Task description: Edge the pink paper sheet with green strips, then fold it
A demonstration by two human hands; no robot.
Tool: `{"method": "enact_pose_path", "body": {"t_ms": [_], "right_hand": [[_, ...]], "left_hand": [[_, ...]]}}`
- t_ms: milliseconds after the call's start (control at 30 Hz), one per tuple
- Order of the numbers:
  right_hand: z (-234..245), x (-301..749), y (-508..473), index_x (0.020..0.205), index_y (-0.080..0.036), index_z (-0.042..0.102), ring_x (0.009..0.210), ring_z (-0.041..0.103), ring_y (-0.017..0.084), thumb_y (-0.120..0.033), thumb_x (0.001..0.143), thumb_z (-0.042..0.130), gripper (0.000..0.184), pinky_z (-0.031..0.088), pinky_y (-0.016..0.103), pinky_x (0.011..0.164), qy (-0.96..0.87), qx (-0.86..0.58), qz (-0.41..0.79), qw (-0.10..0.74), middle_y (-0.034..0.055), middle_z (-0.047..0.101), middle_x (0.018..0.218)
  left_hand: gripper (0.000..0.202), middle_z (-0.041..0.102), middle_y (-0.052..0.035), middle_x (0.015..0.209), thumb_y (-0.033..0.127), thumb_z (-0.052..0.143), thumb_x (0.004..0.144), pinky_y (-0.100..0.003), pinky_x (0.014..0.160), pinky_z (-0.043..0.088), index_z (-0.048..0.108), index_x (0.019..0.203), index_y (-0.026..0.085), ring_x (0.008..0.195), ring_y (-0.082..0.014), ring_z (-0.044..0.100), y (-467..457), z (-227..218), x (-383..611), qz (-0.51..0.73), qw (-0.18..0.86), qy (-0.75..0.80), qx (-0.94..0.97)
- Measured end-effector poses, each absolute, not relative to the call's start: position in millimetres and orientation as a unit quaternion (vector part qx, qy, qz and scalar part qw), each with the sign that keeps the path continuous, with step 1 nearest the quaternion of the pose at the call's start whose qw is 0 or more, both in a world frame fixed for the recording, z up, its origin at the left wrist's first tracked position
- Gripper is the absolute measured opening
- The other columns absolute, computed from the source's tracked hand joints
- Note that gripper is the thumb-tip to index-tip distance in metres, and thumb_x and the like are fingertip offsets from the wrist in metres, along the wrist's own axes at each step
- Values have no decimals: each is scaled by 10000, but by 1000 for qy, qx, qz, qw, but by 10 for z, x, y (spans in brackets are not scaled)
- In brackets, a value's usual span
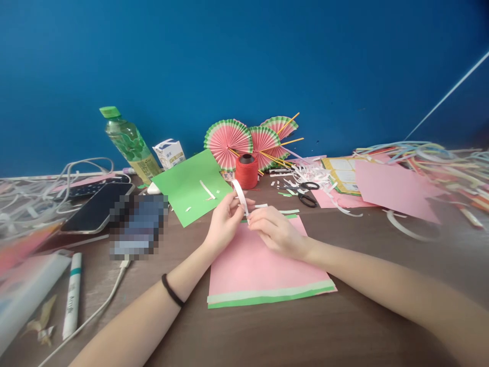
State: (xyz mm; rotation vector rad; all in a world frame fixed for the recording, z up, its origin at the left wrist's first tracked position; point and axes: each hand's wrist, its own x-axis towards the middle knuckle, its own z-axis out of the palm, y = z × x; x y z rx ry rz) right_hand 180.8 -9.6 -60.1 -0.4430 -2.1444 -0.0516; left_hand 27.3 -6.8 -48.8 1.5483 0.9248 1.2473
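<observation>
My left hand (pixel 223 221) holds a small white roll of tape (pixel 240 196) upright, fingers closed around it. My right hand (pixel 273 229) pinches the loose end of the tape just beside it, fingers pressed together. Both hands hover over a pink paper sheet (pixel 260 270) with a pale green and a darker green band along its near edge, lying on the brown table (pixel 344 326). A black band circles my left wrist.
A green sheet (pixel 191 186) with white scraps lies behind the hands. Further back stand a red thread spool (pixel 246 172), watermelon paper fans (pixel 229 140), a green bottle (pixel 130 145) and a small carton (pixel 169 153). Black scissors (pixel 305 196), pink paper and strips lie right; phones, cables and a marker (pixel 72 295) left.
</observation>
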Motion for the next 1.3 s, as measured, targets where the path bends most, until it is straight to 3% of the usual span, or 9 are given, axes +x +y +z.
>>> {"method": "enact_pose_path", "body": {"t_ms": [133, 333, 500, 633, 733, 933, 1300], "right_hand": [[-590, 1811, -108, 828, -220, 506, 864, 542, 158, -51, 802, 420, 192, 452, 328, 746, -863, -194, -19, 467, 41, 576, 835], [-525, 1828, -103, 829, -221, 481, 950, 509, 177, -93, 808, 455, 133, 470, 355, 768, -833, -252, 27, 491, 78, 502, 1000], [-519, 1812, -68, 892, -233, 423, 912, 537, 166, -83, 824, 436, 166, 473, 367, 755, -822, -251, 91, 503, 54, 537, 941], [-521, 1806, -33, 935, -241, 405, 1004, 514, 180, -68, 803, 459, 224, 453, 385, 796, -813, -246, 96, 519, 73, 503, 1052], [-524, 1802, -22, 964, -248, 388, 928, 550, 176, -69, 810, 456, 246, 457, 373, 766, -811, -259, 94, 517, 54, 548, 958], [-537, 1782, -27, 927, -242, 388, 827, 562, 177, -65, 796, 485, 241, 456, 350, 701, -807, -256, 57, 529, 26, 559, 818], [-592, 1787, -38, 886, -227, 430, 843, 555, 167, -32, 797, 427, 215, 445, 341, 699, -846, -230, 7, 482, 32, 577, 821]], "left_hand": [[283, 640, -91, 974, 266, 477, 816, -305, 763, 478, 453, 1075, 155, 885, -174, 602, -49, -496, 265, 512, 466, 378, 615], [439, 645, -69, 960, 253, 453, 825, -327, 814, 463, 337, 1240, 173, 916, -171, 597, -37, -514, 273, 506, 495, 365, 605], [581, 630, -74, 1022, 206, 509, 782, -338, 843, 459, 249, 1301, 190, 967, -180, 586, -32, -530, 290, 502, 509, 332, 616], [426, 620, -86, 1069, 221, 479, 804, -343, 887, 436, 384, 1217, 173, 1013, -195, 574, -33, -547, 287, 498, 472, 349, 638], [330, 615, -92, 1084, 234, 468, 811, -351, 902, 427, 461, 1134, 168, 1033, -213, 566, -40, -546, 280, 493, 449, 362, 652], [295, 636, -79, 1015, 222, 455, 818, -347, 856, 444, 457, 1110, 179, 981, -209, 587, -56, -542, 278, 485, 443, 365, 660], [55, 606, -23, 848, 202, 461, 809, -262, 716, 449, 456, 858, 178, 784, -130, 581, -68, -517, 291, 500, 462, 359, 639]]}}
